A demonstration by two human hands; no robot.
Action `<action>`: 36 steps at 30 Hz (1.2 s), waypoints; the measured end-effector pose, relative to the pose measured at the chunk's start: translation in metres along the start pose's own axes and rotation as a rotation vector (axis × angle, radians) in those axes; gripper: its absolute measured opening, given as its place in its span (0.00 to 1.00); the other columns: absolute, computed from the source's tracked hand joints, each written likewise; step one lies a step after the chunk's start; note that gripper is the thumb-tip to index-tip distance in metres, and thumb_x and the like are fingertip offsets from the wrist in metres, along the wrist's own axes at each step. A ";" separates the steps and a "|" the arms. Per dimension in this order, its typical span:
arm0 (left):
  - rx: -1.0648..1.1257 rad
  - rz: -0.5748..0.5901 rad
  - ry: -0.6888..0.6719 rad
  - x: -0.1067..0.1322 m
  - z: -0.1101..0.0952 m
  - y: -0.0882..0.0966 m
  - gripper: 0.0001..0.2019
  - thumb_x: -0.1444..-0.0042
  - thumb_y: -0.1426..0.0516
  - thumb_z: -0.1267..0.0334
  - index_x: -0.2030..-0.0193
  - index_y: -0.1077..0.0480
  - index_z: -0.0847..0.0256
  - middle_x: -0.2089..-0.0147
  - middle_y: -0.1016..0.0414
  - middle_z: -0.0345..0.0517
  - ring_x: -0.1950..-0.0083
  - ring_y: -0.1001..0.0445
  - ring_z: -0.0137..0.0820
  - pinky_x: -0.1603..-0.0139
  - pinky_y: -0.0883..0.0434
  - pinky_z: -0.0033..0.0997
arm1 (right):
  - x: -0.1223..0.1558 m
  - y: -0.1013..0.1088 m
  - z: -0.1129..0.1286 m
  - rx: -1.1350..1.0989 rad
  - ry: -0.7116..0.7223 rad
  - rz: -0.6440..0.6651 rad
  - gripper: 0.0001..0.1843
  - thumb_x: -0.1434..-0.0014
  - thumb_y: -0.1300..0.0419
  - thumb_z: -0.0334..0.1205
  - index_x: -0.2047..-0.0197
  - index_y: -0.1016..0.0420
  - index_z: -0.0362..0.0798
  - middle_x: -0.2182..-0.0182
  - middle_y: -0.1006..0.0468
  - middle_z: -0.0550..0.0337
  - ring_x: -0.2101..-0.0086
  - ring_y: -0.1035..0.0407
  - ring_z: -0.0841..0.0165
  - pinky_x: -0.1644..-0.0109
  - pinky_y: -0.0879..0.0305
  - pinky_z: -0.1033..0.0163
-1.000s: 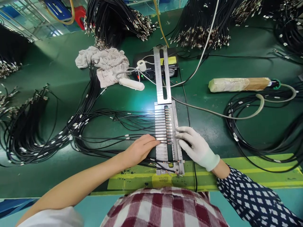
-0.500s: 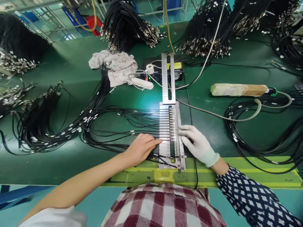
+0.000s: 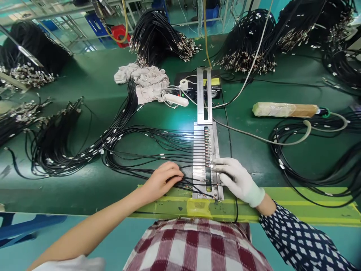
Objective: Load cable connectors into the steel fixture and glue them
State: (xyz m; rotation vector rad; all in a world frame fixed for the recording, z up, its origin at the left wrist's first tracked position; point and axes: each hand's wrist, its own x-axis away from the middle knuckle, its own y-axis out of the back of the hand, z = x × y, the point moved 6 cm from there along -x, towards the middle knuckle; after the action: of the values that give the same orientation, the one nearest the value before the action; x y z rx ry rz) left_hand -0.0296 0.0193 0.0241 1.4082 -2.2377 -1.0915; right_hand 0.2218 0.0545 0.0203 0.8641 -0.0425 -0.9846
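A slotted metal fixture (image 3: pixel 199 173) lies in front of me, with several black cables (image 3: pixel 180 155) laid side by side in its grooves. Their metal ends (image 3: pixel 207 145) line up along the slot. My bare left hand (image 3: pixel 163 180) is at the fixture's left, thumb and fingers closed around a black cable among the loose ones near the front. My right hand (image 3: pixel 238 180), in a white glove, rests its outstretched fingers on the fixture's right edge beside the lowest seated cable end; the thumb is apart from them. A few loose cable ends cross the fixture's front part.
Behind the fixture, a slotted metal plate (image 3: pixel 200 98) leans on a black control box (image 3: pixel 191 90). A crumpled white cloth (image 3: pixel 152 81) covers part of a cable bundle. A tape-wrapped handle (image 3: pixel 284 110) lies right. Cable bundles (image 3: pixel 160 34) line the back.
My left hand has drawn back from the fixture, its pointing forefinger now curled in around a cable. The right hand has slid slightly toward me along the edge. The view has shifted a little.
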 end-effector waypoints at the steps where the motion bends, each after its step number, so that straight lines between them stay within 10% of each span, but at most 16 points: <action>1: -0.027 -0.020 0.016 0.006 0.005 0.008 0.08 0.32 0.47 0.67 0.56 0.26 0.60 0.58 0.27 0.47 0.55 0.29 0.31 0.53 0.31 0.31 | 0.000 0.000 -0.001 -0.009 -0.006 -0.005 0.12 0.32 0.46 0.39 0.48 0.25 0.51 0.46 0.23 0.51 0.45 0.30 0.59 0.41 0.33 0.48; 5: -0.090 0.047 0.051 0.029 0.013 0.036 0.07 0.33 0.46 0.67 0.57 0.27 0.60 0.59 0.26 0.46 0.56 0.29 0.31 0.52 0.32 0.32 | -0.001 -0.001 -0.004 -0.054 -0.013 -0.010 0.12 0.32 0.46 0.38 0.49 0.25 0.51 0.46 0.24 0.51 0.46 0.30 0.59 0.42 0.31 0.49; 9: -0.055 0.293 0.062 0.035 0.004 0.026 0.05 0.34 0.44 0.65 0.58 0.27 0.59 0.62 0.25 0.43 0.59 0.28 0.30 0.54 0.33 0.32 | -0.002 -0.003 -0.007 -0.110 -0.026 -0.006 0.12 0.32 0.47 0.37 0.49 0.25 0.52 0.46 0.24 0.52 0.45 0.30 0.60 0.41 0.32 0.50; 16: -0.110 0.217 -0.156 -0.004 -0.014 -0.018 0.09 0.33 0.48 0.69 0.53 0.27 0.61 0.59 0.25 0.49 0.56 0.30 0.34 0.53 0.32 0.35 | 0.003 0.001 -0.011 -0.148 -0.078 -0.032 0.11 0.31 0.46 0.37 0.49 0.25 0.52 0.48 0.24 0.53 0.47 0.30 0.60 0.41 0.32 0.51; 24: 0.051 -0.112 0.012 -0.025 -0.002 -0.003 0.04 0.35 0.43 0.70 0.56 0.28 0.60 0.61 0.27 0.45 0.59 0.28 0.29 0.57 0.29 0.28 | 0.002 0.009 -0.024 -0.238 -0.250 -0.135 0.12 0.30 0.49 0.41 0.52 0.24 0.53 0.51 0.22 0.54 0.49 0.28 0.60 0.43 0.31 0.52; 36: -0.158 -0.111 -0.258 -0.027 -0.013 -0.024 0.09 0.36 0.45 0.74 0.50 0.30 0.65 0.61 0.27 0.50 0.61 0.29 0.31 0.60 0.28 0.29 | 0.001 0.007 -0.026 -0.242 -0.280 -0.120 0.12 0.30 0.48 0.41 0.51 0.24 0.53 0.52 0.21 0.54 0.51 0.27 0.61 0.44 0.29 0.52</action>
State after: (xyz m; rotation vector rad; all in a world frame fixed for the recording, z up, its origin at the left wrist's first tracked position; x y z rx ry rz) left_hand 0.0065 0.0310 0.0198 1.4089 -2.2017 -1.5294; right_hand 0.2377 0.0713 0.0068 0.5082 -0.1088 -1.1914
